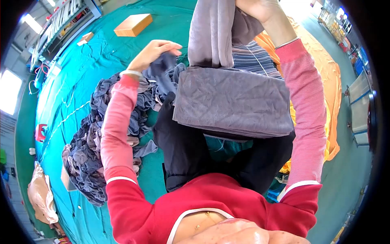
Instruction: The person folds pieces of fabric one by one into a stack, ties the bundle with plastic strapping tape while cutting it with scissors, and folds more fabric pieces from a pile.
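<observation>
My left hand point(155, 53) is closed on a dark grey cloth point(163, 72) that hangs below its fingers, slightly blurred. Beside it lies the big heap of crumpled dark grey and mauve cloths point(95, 146). At the top edge my right hand point(258, 9) grips a lighter grey cloth point(211, 32), which drapes down in long folds; the fingers are partly out of frame. Just below, a neat stack of folded grey cloths point(233, 99) rests across my lap area. Behind the stack is a pile of striped-looking folded cloths point(254, 59).
A teal sheet point(81, 101) covers the floor. On it stand a wooden box point(133, 25) and a smaller box point(85, 38). To the right spreads an orange cloth point(331, 77). A wheeled cart point(360, 107) stands at the far right, and a wrapped bundle point(42, 195) at lower left.
</observation>
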Motion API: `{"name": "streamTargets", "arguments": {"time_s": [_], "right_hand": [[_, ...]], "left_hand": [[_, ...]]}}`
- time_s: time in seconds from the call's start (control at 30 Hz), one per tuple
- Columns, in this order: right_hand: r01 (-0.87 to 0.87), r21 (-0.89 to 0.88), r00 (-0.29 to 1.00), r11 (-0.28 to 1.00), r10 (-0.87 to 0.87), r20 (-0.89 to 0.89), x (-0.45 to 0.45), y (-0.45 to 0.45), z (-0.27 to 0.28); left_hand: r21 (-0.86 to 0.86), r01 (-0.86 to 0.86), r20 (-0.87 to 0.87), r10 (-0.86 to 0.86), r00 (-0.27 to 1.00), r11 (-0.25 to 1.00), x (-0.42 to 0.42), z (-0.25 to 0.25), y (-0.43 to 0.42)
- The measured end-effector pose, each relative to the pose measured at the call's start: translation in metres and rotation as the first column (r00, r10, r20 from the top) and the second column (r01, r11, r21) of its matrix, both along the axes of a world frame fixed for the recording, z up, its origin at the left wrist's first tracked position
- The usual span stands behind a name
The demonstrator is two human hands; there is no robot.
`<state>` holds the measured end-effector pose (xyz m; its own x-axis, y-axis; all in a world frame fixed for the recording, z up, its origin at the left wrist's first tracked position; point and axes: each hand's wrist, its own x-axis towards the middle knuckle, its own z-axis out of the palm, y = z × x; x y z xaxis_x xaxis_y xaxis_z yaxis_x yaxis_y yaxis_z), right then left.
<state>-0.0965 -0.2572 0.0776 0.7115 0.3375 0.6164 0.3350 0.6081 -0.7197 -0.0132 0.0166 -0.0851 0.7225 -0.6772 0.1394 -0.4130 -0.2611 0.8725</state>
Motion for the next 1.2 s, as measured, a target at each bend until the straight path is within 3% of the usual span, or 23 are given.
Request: {"name": "streamTargets", "arguments": {"time_s": [0.07, 0.17, 0.23, 0.33, 0.37, 0.4, 0.47, 0.5, 0.57, 0.6, 0.67, 0.7, 0.73, 0.8, 0.83, 0.9, 1.0, 1.07, 1.1, 1.2], "right_hand": [[0.083, 0.03, 0.993, 0.996, -0.085, 0.08, 0.0, 0.01, 0.003], [-0.03, -0.002, 0.995, 1.0, 0.031, 0.099, 0.004, 0.014, 0.008], [0.051, 0.014, 0.991, 0.999, -0.052, 0.121, 0.008, 0.013, 0.014], [0.071, 0.018, 0.992, 0.997, -0.073, 0.099, 0.012, 0.004, 0.019], [0.06, 0.016, 0.995, 0.998, -0.062, 0.082, 0.012, 0.002, 0.02], [0.129, -0.009, 0.99, 0.992, -0.128, 0.059, 0.011, -0.003, 0.019], [0.258, -0.062, 0.966, 0.964, -0.257, 0.015, 0.009, -0.02, 0.014], [0.316, -0.129, 0.948, 0.94, -0.308, 0.076, 0.011, -0.03, 0.01], [0.43, -0.252, 0.899, 0.867, -0.386, 0.206, 0.017, -0.049, 0.003], [0.563, -0.298, 0.82, 0.771, -0.478, 0.315, 0.014, -0.053, -0.002], [0.79, -0.325, 0.607, 0.519, -0.589, 0.533, 0.008, -0.06, -0.01], [0.843, -0.529, 0.458, 0.102, -0.653, 0.603, 0.01, -0.075, -0.005], [0.828, -0.511, 0.523, 0.229, -0.645, 0.557, 0.017, -0.085, -0.009], [0.758, -0.452, 0.651, 0.471, -0.599, 0.467, 0.029, -0.099, -0.022], [0.741, -0.449, 0.669, 0.499, -0.599, 0.44, 0.026, -0.103, -0.021], [0.708, -0.438, 0.704, 0.554, -0.598, 0.384, 0.021, -0.111, -0.018], [0.812, -0.303, 0.581, 0.498, -0.734, 0.35, 0.022, -0.118, -0.028], [0.807, -0.265, 0.59, 0.528, -0.744, 0.315, 0.011, -0.12, -0.034], [0.804, -0.245, 0.594, 0.541, -0.748, 0.297, 0.005, -0.12, -0.035], [0.763, -0.41, 0.583, 0.5, -0.806, 0.103, -0.002, -0.147, -0.039]], "left_hand": [[-0.019, -0.017, 0.019, 0.017, 1.0, 1.0, 0.017, -0.01, -0.021], [0.0, -0.097, -0.104, 0.096, 0.99, 0.995, 0.018, -0.013, -0.055], [-0.02, -0.155, -0.149, 0.151, 0.977, 0.988, 0.006, -0.006, -0.072], [-0.245, 0.03, -0.106, -0.058, 0.993, 0.969, -0.013, 0.013, -0.073], [-0.341, -0.157, -0.303, 0.05, 0.952, 0.927, -0.029, 0.024, -0.079], [-0.442, -0.115, -0.321, -0.037, 0.946, 0.889, -0.012, 0.019, -0.074], [-0.518, -0.328, -0.468, 0.059, 0.882, 0.79, -0.021, 0.04, -0.067], [-0.624, -0.209, -0.449, -0.127, 0.884, 0.753, -0.002, 0.034, -0.054], [-0.663, -0.307, -0.513, -0.115, 0.851, 0.683, -0.006, 0.05, -0.049], [-0.669, -0.371, -0.542, -0.081, 0.836, 0.644, -0.006, 0.058, -0.046], [-0.75, -0.318, -0.457, -0.108, 0.883, 0.58, 0.001, 0.069, -0.031], [-0.808, -0.272, -0.414, -0.175, 0.894, 0.522, 0.033, 0.061, -0.007], [-0.825, -0.269, -0.382, -0.139, 0.914, 0.497, 0.042, 0.064, 0.0], [-0.776, -0.194, -0.387, -0.21, 0.898, 0.601, 0.049, 0.072, 0.019], [-0.832, -0.105, -0.376, -0.416, 0.828, 0.545, 0.058, 0.073, 0.027], [-0.784, -0.22, -0.434, -0.259, 0.863, 0.581, 0.05, 0.08, 0.023], [-0.66, -0.352, -0.461, 0.012, 0.887, 0.664, 0.042, 0.086, 0.018], [-0.574, -0.464, -0.464, 0.199, 0.863, 0.675, 0.037, 0.093, 0.015], [-0.588, -0.441, -0.34, 0.287, 0.895, 0.678, 0.031, 0.094, 0.01], [-0.419, -0.299, 0.1, 0.371, 0.923, 0.858, 0.018, 0.099, -0.001]]}}
